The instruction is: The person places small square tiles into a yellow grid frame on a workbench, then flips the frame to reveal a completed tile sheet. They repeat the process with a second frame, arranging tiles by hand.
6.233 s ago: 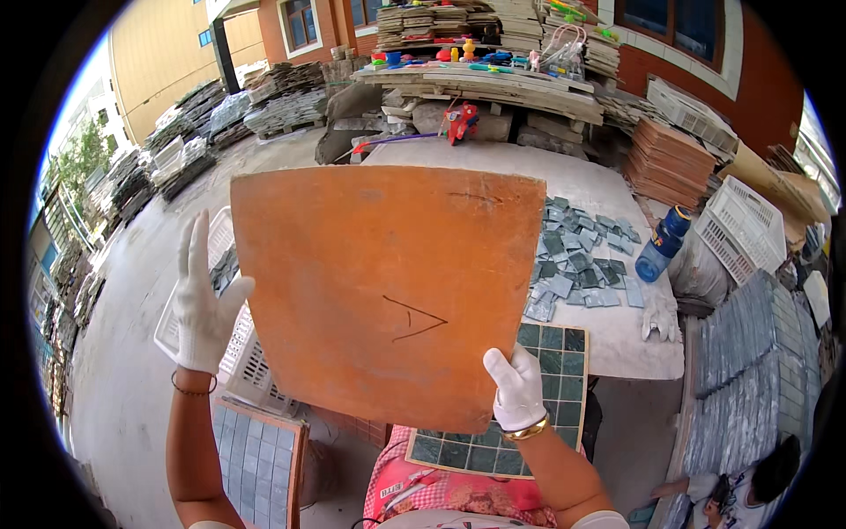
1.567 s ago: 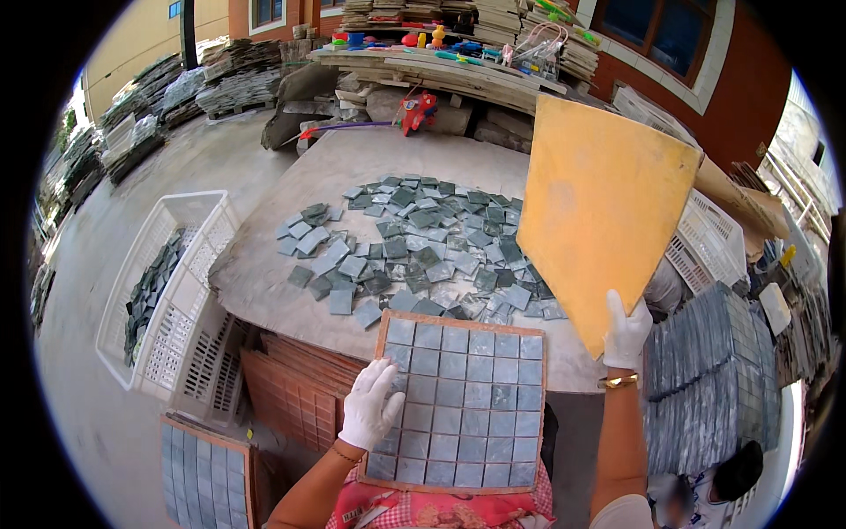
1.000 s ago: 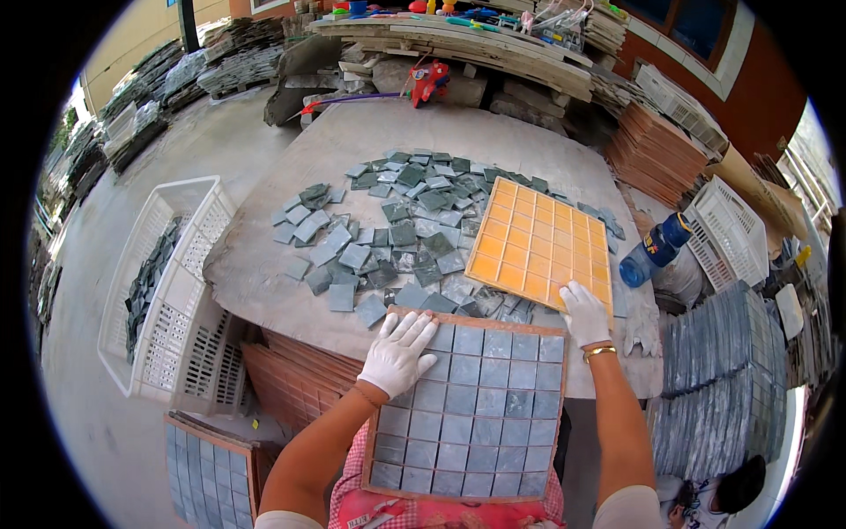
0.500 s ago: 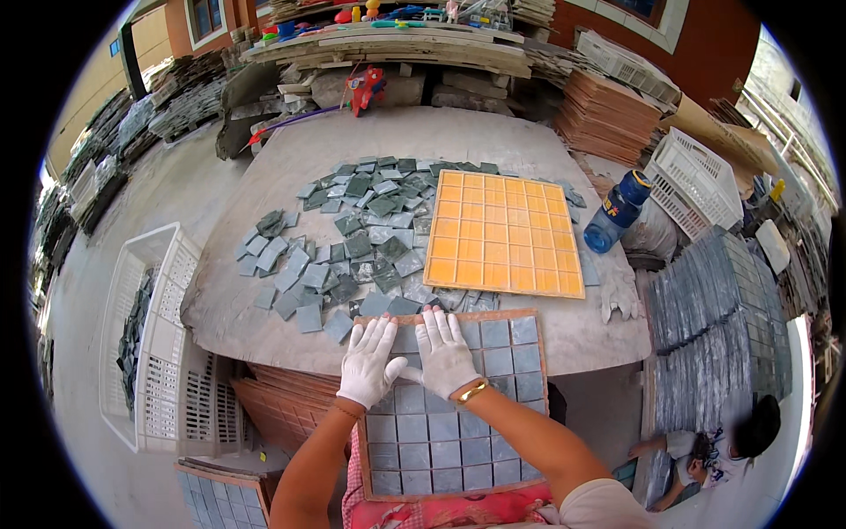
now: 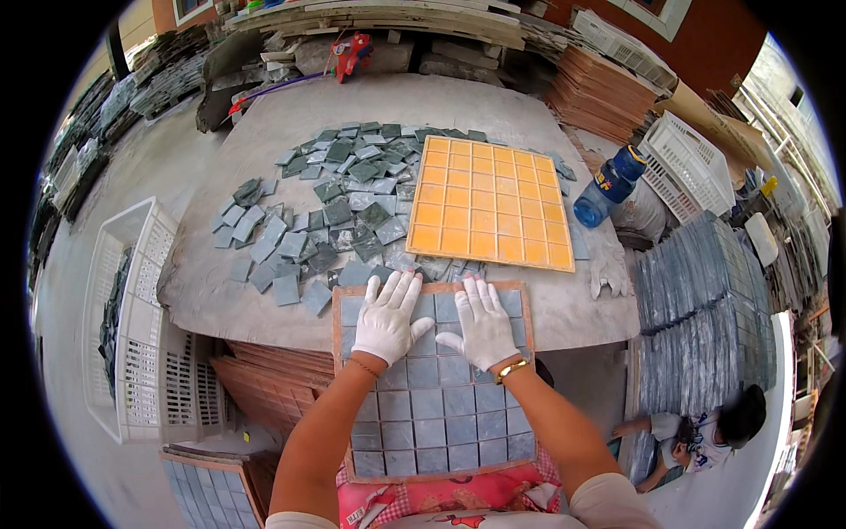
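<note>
Evenly placed, the left hand and right hand lie flat, fingers extended, grasping nothing, across the upper part of the near-square tiled panel at lower centre.

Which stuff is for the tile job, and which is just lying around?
Seems part of the job:
brown tray of tiles, under the left hand and right hand
loose tiles
yellow grid tray

Probably just lying about:
blue bottle
red toy

Matt, cloth-like white gloves rest on smooth grey stone-look tiles; beyond them, a yellow plastic-looking tray; to their right, a glossy blue plastic bottle.
</note>
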A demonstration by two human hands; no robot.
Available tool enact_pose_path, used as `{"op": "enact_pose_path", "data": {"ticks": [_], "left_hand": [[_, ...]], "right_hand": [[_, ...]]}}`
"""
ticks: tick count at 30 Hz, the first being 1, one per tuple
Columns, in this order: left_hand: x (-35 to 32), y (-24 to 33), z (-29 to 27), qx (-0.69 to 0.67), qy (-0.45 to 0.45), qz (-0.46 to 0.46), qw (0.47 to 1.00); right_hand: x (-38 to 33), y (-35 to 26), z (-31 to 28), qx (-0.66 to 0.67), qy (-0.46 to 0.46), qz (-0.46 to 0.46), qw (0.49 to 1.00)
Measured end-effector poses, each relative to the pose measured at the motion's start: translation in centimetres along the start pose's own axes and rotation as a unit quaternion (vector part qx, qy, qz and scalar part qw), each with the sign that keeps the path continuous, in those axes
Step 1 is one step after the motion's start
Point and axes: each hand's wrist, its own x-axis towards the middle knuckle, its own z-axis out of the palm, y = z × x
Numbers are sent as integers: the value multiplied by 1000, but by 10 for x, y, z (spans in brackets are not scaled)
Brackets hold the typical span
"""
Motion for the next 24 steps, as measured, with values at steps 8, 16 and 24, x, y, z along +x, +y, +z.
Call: {"op": "enact_pose_path", "data": {"ticks": [8,16,24], "left_hand": [[-62,-8,-33,7,-74,0,997],[-113,7,-42,11,-85,-46,995],[-123,-20,-25,-339,32,-156,927]], "right_hand": [[-22,15,-26,230,28,8,973],[-82,-17,-28,15,-45,16,999],[-25,-134,12,137,-31,-85,986]]}}
